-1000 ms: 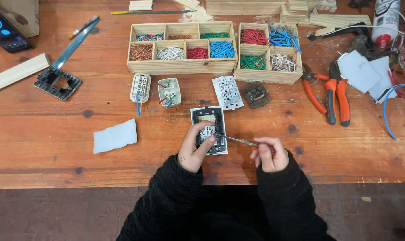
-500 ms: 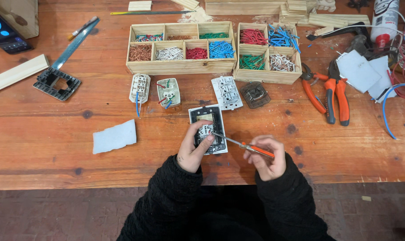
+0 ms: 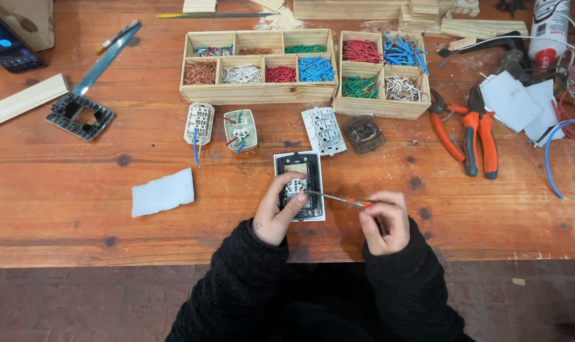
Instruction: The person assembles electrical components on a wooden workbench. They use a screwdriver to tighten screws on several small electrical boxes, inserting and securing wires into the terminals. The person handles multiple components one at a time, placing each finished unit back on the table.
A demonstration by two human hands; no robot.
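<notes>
A white wall-switch plate with a black frame lies face down near the front edge of the wooden table. My left hand presses on its lower half, thumb and fingers over the switch module. My right hand grips a small orange-handled screwdriver, whose metal tip points left onto the module under my left fingers. Both sleeves are black.
Behind stand two wooden compartment boxes holding coloured wire pieces. Three switch modules, a dark module, orange pliers, a white paper scrap, a black frame, a phone.
My right hand has turned the screwdriver, so the orange handle showed and is now mostly covered again. The left hand stays on the switch plate.
</notes>
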